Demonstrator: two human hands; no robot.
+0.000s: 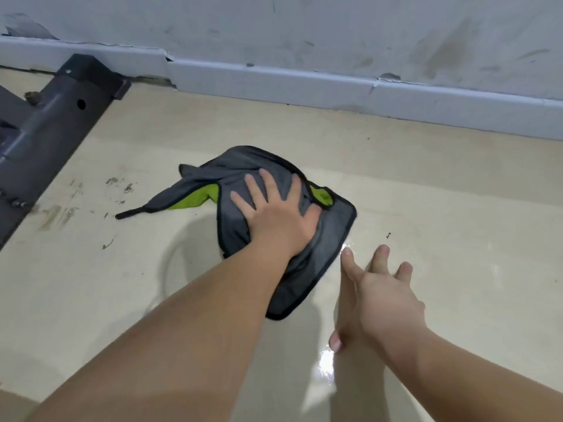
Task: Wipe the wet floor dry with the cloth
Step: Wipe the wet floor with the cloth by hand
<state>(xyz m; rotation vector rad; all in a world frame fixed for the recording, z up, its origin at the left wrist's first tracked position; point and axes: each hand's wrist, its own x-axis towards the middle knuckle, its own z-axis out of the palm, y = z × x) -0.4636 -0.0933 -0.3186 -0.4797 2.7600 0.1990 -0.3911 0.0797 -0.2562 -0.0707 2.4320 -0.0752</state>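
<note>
With a dark metal frame (45,123) at the far left, the grey cloth (231,172) lies on the wet floor (457,239) under the flat, straight-fingered left hand (274,214), and the right hand (384,300), fingers spread, holds nothing just right of it.

The floor (457,208) is pale cream and smooth. A grey cloth (333,236) with a black edge lies crumpled on it, near the middle. A bit of the cloth is folded over and shows bright green. One thin dark end of it sticks out to the left, flat on the floor. Near the cloth, on the near right, a wet patch (326,365) shines. A dark metal frame (51,129) stands on the floor at the far left. Grey dirty marks (58,214) lie next to the frame. At the back the floor meets a white skirting board (274,83).
</note>
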